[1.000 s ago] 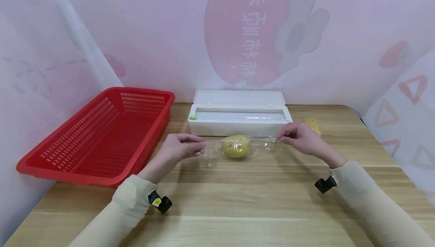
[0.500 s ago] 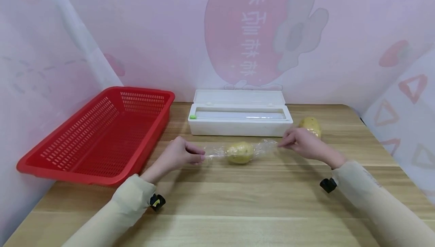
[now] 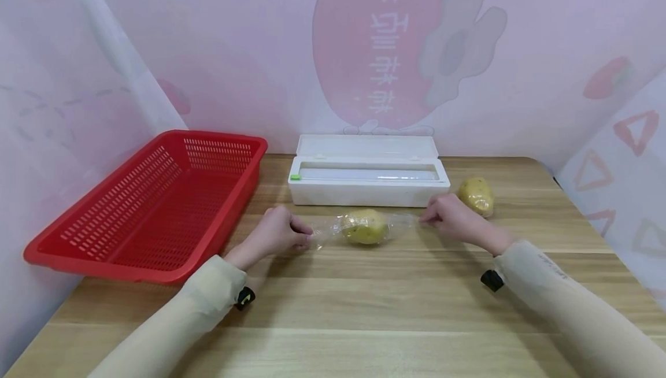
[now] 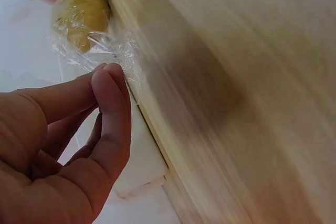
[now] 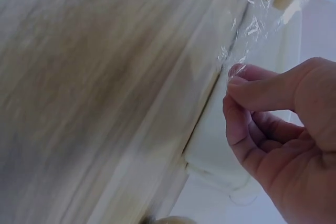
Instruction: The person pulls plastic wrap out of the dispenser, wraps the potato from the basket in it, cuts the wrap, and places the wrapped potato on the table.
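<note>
A yellow potato (image 3: pixel 366 227) wrapped in clear plastic wrap (image 3: pixel 402 221) is held between the two hands, in front of the white box. My left hand (image 3: pixel 274 232) pinches one end of the wrap between thumb and fingertips; the left wrist view shows the crinkled film (image 4: pixel 126 51) running from those fingertips to the potato (image 4: pixel 84 17). At the other end, the right hand (image 3: pixel 457 219) pinches the film with thumb and index finger, as the right wrist view shows. Whether the potato touches the table is hard to tell.
Behind the hands stands a white wrap dispenser box (image 3: pixel 366 196), its lid raised and a roll inside. A second potato (image 3: pixel 476 196), shiny as if wrapped, lies beyond the right hand. On the left is a red plastic basket (image 3: pixel 208 251). Everything rests on a wooden table (image 3: pixel 374 308).
The potato moved slightly right and towards me, then back a little. Both hands keep their hold on the wrap ends. The second potato, formerly mostly hidden behind the right hand, shows more fully.
</note>
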`<state>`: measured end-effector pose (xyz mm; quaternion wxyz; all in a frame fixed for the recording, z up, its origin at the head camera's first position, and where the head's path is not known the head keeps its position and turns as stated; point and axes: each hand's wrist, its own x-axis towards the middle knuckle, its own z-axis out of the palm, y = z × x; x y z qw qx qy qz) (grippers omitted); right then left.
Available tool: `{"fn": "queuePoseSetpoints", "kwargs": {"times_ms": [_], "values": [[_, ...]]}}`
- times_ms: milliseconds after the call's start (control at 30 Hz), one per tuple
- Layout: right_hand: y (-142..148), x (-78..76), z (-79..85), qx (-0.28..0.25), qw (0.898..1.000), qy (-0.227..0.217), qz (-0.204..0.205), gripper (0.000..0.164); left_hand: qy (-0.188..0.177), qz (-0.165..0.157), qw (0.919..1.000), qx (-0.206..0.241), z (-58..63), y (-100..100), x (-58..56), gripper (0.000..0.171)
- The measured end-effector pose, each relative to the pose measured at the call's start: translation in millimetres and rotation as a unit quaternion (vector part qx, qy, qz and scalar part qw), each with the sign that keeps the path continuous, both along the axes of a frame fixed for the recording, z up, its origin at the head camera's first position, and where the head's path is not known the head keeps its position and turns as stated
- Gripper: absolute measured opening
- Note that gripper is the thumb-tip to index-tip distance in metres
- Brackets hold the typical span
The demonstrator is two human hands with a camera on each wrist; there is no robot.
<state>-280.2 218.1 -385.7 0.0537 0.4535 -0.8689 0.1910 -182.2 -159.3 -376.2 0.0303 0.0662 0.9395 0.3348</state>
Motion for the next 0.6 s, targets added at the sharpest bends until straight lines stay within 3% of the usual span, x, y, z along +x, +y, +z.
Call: {"fn": "queuePoseSetpoints", "kwargs": {"times_ms": [200,367,600], "values": [[-6.8,3.5,-1.4,0.016,1.000,-0.004,-0.014,0.019,-0.018,-0.017,0.9996,-0.014,-0.5,4.3,-5.7,0.002],[-8.9,3.7,-2.7,0.019,1.000,-0.008,-0.013,0.017,-0.040,-0.012,0.9990,-0.014,0.5,6.1,-9.3,0.004],[-16.6,3.3,-4.4,0.036,0.999,-0.029,-0.021,0.021,-0.025,-0.019,0.9990,-0.032,-3.8,8.8,-10.4,0.008]]}}
